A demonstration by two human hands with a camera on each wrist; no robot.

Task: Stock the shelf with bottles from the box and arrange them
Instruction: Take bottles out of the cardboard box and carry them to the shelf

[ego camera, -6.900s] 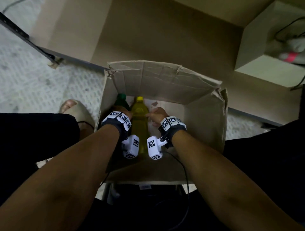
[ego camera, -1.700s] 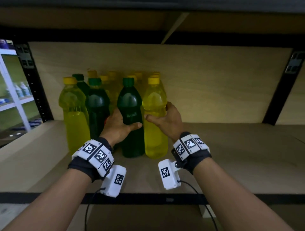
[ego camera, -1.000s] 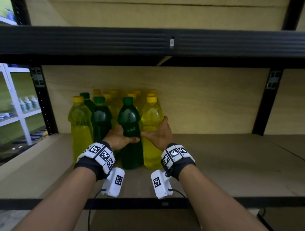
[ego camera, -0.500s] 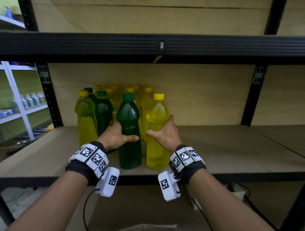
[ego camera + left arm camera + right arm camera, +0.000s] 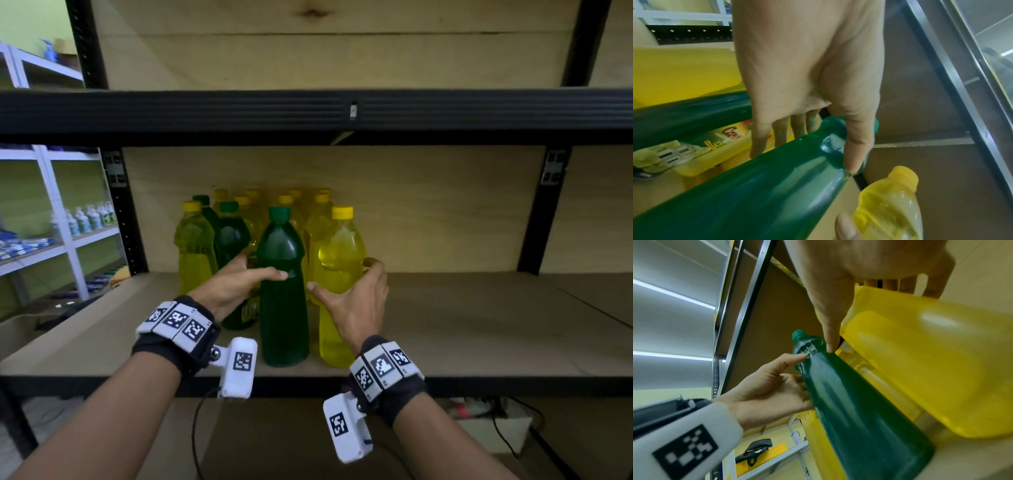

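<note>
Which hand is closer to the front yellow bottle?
Right. The right hand curls around the front yellow bottle; the left hand holds the green bottle beside it.

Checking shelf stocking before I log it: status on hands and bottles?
Left hand holds green bottle, right hand holds yellow bottle. Both upright at shelf front edge. Nothing blocking.
</note>
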